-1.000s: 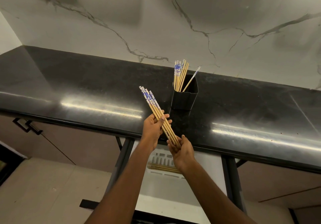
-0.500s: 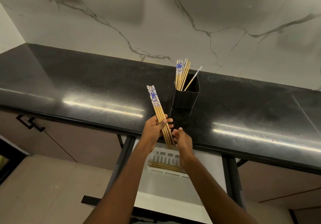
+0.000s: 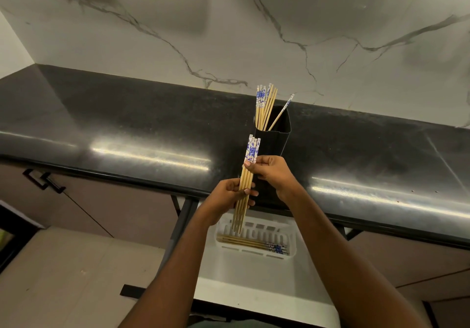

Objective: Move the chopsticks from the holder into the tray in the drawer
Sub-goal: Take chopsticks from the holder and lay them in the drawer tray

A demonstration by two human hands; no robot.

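A bundle of several bamboo chopsticks [image 3: 250, 152] with blue-and-white tops stands almost upright in front of the counter edge. My left hand [image 3: 226, 198] grips its lower half and my right hand [image 3: 270, 172] pinches it higher up, just below the patterned tops. The bundle's tips hang above the white slotted tray [image 3: 292, 238] in the open drawer, where several chopsticks [image 3: 254, 243] lie flat. Behind my hands the black square holder [image 3: 276, 139] stands on the counter with several more chopsticks [image 3: 264, 106] sticking out of it.
The black glossy countertop [image 3: 127, 129] runs left to right under a marbled white wall. The white open drawer [image 3: 254, 284] sticks out below the counter between dark metal legs. Brown cabinet doors with a black handle [image 3: 43, 181] are at the left, beige floor below.
The bundle has swung from leaning left to nearly upright and shifted right. My right hand moved from the bundle's lower end up to just under the patterned tops.
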